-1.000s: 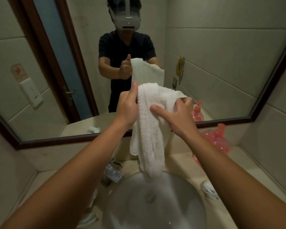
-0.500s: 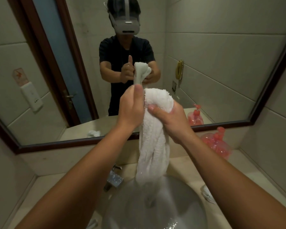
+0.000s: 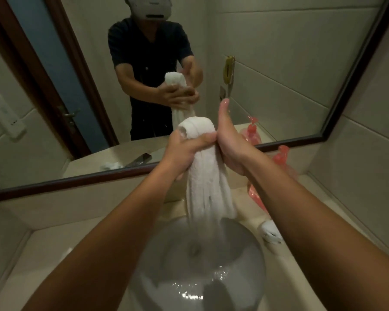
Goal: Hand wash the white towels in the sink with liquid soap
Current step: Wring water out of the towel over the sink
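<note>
Our left hand (image 3: 184,151) clamps its grip round the white towel (image 3: 208,180); our right hand (image 3: 231,144) wraps it too, fingers hidden, the towel's tail blurred.

The left forearm (image 3: 112,221) rises from the lower left of the frame and the right forearm (image 3: 301,209) from the lower right. Both are bare, and they converge just above the middle. The left hand (image 3: 184,151) is seen from its back, with fingers curled tightly across the front of the towel (image 3: 208,176) just under its folded top. The right hand (image 3: 231,144) clasps the same spot from the right, palm turned left against the cloth and thumb pointing straight up (its fingers reach round the far side, mostly hidden). The two hands touch at the fingertips, wrists level and near each other.
</note>
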